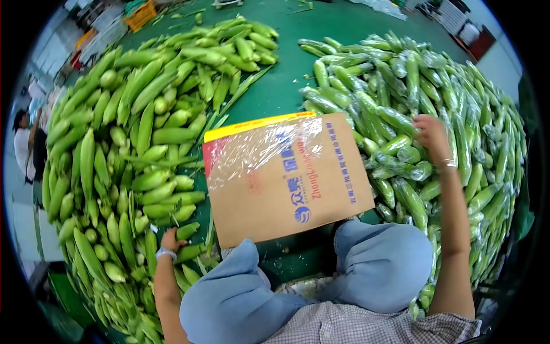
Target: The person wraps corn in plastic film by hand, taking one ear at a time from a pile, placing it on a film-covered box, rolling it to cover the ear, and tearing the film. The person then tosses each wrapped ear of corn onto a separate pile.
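Note:
My left hand (171,241) is low at the inner edge of the pile of unwrapped green corn (152,135). Its thumb and fingers are apart beside the end of an ear of corn (187,230); no firm grip shows. Over on the other side, my right hand (429,136) is above the pile of plastic-wrapped corn (409,200), fingers bent and slightly apart, with nothing visible in them. Between the piles, a flat cardboard box (258,200) rests at my knees, tilted, with printed lettering and a sheet of clear plastic film (258,152) on top.
Under the piles is a green floor (286,86) with scraps of husk. A yellow strip (252,125) edges the box's far side. Orange crates (140,15) stand at the back left. Another person (24,143) is at the far left.

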{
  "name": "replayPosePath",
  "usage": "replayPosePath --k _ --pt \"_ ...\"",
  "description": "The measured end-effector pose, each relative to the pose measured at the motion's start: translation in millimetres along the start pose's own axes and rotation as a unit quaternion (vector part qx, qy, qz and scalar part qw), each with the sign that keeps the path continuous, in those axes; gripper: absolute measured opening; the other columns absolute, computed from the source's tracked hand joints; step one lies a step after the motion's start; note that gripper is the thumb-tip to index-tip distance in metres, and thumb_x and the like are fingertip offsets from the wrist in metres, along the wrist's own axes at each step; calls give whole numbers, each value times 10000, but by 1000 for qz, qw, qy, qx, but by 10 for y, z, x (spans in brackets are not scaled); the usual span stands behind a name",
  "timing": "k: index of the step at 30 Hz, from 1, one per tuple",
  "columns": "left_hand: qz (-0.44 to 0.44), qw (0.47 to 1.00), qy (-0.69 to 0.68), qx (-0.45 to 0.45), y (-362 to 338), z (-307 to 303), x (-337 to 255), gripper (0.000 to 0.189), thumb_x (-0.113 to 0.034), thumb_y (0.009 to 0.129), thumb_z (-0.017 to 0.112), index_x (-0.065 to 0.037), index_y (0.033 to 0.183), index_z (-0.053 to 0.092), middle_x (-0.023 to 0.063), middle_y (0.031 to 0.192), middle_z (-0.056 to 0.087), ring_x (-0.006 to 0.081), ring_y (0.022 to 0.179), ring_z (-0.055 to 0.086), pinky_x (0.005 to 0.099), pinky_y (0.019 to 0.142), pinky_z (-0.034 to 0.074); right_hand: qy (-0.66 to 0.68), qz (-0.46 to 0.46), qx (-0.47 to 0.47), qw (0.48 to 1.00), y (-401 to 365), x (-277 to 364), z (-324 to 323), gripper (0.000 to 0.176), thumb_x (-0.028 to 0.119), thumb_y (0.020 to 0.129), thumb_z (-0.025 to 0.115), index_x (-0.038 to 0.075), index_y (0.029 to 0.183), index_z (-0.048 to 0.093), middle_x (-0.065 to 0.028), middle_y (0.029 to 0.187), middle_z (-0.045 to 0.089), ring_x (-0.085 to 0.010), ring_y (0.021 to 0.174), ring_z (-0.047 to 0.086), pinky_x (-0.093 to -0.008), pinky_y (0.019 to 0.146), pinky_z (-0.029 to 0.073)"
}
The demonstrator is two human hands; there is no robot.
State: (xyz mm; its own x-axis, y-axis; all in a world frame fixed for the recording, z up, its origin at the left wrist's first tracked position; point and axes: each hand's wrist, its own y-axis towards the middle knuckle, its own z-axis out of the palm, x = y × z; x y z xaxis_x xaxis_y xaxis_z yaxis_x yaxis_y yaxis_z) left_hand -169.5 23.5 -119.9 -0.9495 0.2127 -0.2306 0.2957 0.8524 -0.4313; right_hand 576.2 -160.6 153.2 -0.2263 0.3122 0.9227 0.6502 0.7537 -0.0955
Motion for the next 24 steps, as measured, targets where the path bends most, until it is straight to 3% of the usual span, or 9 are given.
replayPosePath --k 2,3,5,7,11,13,17,22,24 --pt "64 996 -54 -32 -191 -330 -405 626 -211 567 790 -14 1094 515 181 1043 553 348 989 512 398 851 411 -146 26 138 979 -42 -39 932 241 247 824 558 33 933 576 -53 771 621 -107 636 591 -234 508 451" --pt "103 991 -65 -54 -324 -481 -589 609 -187 569 789 -9 1085 519 172 1026 560 331 969 529 387 843 416 -321 -135 147 926 31 -281 1271 328 339 822 558 15 860 593 -98 707 624 -183 634 616 -307 539 473" --pt "124 980 -137 -70 -556 -892 -1039 588 -162 577 781 -5 1081 521 159 1008 562 305 948 538 368 831 420 -485 -138 156 849 -60 -226 1843 523 522 812 486 17 772 614 -193 752 616 -350 697 598 -404 643 475" --pt "174 956 -194 -136 -723 -1394 -1624 549 -92 592 752 -1 1082 521 126 969 565 243 907 545 327 808 423 -528 -139 236 804 -78 -140 2123 562 536 824 450 3 782 623 -187 764 623 -344 700 600 -402 650 475" --pt "263 917 -146 -262 -374 -1969 -2886 551 -107 616 728 -8 1110 505 164 1015 519 314 947 502 369 833 406 -517 -156 249 804 206 -501 2190 404 372 855 511 -12 834 633 -165 810 637 -277 749 622 -366 667 488" --pt "320 891 -99 -308 91 -1856 -3393 541 -179 654 725 -16 1117 498 160 1035 502 317 991 473 369 865 383 -82 134 418 895 208 -582 1887 246 221 848 551 -13 868 626 -109 795 640 -197 730 628 -297 671 506" --pt "388 866 -122 -292 762 -1416 -4060 593 -228 605 759 -59 1122 524 133 977 512 295 934 467 389 810 380 299 217 385 846 -7 -649 1252 159 64 853 481 -37 808 595 -110 897 616 -177 868 591 -278 817 483" --pt "368 925 -7 -88 930 -1229 -4203 618 -171 652 716 -66 1209 469 145 1049 495 311 1056 420 408 906 338 453 109 269 843 281 -146 1717 155 78 796 508 17 664 561 -66 821 545 -176 895 525 -312 937 359" --pt "434 899 -53 -32 983 -1285 -4087 643 -139 656 700 -62 1231 420 161 1089 485 320 1080 423 397 910 352 188 -106 257 942 146 -25 2347 131 152 802 532 34 763 571 -58 844 510 -194 868 508 -288 844 384"
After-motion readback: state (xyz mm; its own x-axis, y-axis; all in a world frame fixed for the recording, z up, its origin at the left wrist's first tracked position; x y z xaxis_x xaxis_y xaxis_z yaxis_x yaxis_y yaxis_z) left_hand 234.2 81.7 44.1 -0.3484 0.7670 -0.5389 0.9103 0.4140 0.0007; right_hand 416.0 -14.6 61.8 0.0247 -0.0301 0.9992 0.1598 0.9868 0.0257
